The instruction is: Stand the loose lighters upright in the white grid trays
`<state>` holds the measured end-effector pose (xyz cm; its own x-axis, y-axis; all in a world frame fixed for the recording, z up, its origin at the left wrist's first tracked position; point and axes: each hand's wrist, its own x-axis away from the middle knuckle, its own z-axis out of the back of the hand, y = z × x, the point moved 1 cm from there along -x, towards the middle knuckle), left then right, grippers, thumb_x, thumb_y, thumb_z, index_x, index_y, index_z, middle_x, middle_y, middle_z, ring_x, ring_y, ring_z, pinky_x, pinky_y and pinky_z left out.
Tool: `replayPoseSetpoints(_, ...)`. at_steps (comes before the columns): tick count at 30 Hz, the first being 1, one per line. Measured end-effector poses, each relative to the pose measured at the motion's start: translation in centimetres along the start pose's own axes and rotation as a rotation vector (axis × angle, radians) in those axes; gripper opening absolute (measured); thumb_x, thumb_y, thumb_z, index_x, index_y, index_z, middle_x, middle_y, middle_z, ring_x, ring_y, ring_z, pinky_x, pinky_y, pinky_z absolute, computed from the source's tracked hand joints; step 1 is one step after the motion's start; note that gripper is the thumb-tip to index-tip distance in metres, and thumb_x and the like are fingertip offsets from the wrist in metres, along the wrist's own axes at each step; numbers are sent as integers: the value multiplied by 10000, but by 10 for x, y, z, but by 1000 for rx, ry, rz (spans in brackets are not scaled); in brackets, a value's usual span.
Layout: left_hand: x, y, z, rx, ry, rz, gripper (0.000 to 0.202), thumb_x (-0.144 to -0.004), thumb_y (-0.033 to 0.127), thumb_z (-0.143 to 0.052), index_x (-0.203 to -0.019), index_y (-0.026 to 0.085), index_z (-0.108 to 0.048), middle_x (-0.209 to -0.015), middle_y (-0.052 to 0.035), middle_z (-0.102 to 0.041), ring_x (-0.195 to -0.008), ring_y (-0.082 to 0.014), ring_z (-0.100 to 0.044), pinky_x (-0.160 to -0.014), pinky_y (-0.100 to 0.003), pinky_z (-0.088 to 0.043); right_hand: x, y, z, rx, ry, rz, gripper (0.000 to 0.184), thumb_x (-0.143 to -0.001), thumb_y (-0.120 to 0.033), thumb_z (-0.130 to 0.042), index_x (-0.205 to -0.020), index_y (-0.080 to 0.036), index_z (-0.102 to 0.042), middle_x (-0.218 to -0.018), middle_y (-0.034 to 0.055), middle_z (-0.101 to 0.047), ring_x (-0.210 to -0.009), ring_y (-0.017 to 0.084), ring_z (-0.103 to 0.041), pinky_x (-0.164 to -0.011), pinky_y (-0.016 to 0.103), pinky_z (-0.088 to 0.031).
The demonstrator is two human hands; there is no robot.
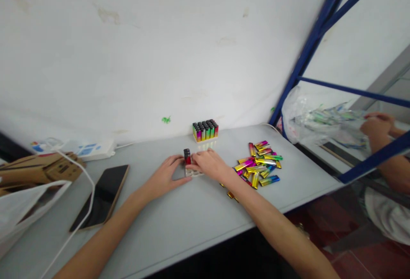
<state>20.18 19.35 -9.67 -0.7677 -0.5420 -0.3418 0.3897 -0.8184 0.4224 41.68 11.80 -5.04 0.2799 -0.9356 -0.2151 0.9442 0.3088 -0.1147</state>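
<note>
My left hand [166, 177] curves around the left side of a small clear tray [188, 173], its thumb along the front edge and its fingers behind. Lighters [187, 157] with black tops and red bodies stand upright at the tray's left end. My right hand [209, 163] reaches over the tray with its fingers closed beside these lighters; what lies between the fingertips is hidden. To the right of that hand is a loose pile of shiny multicoloured lighter-sized pieces [256, 169], a few of them partly behind the right forearm.
A full tray of upright lighters [205, 131] stands by the wall. On the left lie a phone [104, 193], a white cable [92, 191], a cardboard box [60, 168] and a power strip [96, 150]. Blue shelf posts [299, 67] rise at right; beyond them another person's hands [379, 126] work near plastic bags [294, 114].
</note>
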Motion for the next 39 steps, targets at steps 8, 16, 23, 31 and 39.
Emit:
replayPoseSetpoints(8,-2,-4,-1,-42,-17,7,699,-943,739,-644,-1388,200,-650,-1447,-145,-654,-1349,-357,-635,-1215,-535,-498,61,115,37,39,160,-739,305,-1088,-386,-592,-1283,-171,-686,-1218,160,-732,-1114,276,-682,-962,369,-486)
replayPoseSetpoints(16,-3,-7,-3,-27,-24,10,753,-929,795,-613,-1389,200,-638,-1484,-158,-631,-1379,-359,-615,-1235,-530,-466,61,121,5,136,18,-844,427,-1067,-98,-423,-1404,-174,-674,-1367,231,-650,-1295,365,-625,-1090,538,-476)
replayPoseSetpoints(23,-1,-1,-2,-24,7,1,721,-932,770,-633,-1379,205,-663,-1462,-150,-658,-1350,-354,-633,-1208,-504,-494,36,106,-9,-522,319,-413,520,-861,-183,-798,-1371,-189,-694,-1219,108,-704,-902,173,-724,-933,356,-623)
replayPoseSetpoints(31,-1,2,-4,-6,2,21,734,-925,762,-661,-1381,187,-658,-1446,-171,-660,-1345,-359,-630,-1202,-515,-495,26,69,-28,-875,330,-339,365,-781,-474,-851,-951,-169,-744,-1080,104,-770,-941,223,-727,-905,387,-610)
replayPoseSetpoints(39,1,5,-2,-20,-25,14,710,-946,721,-671,-1405,180,-633,-1475,-180,-632,-1375,-349,-606,-1223,-509,-477,27,41,-24,-1028,272,-278,406,-1018,-572,-538,-1246,-237,-516,-655,-77,-607,-563,165,-588,-592,269,-471)
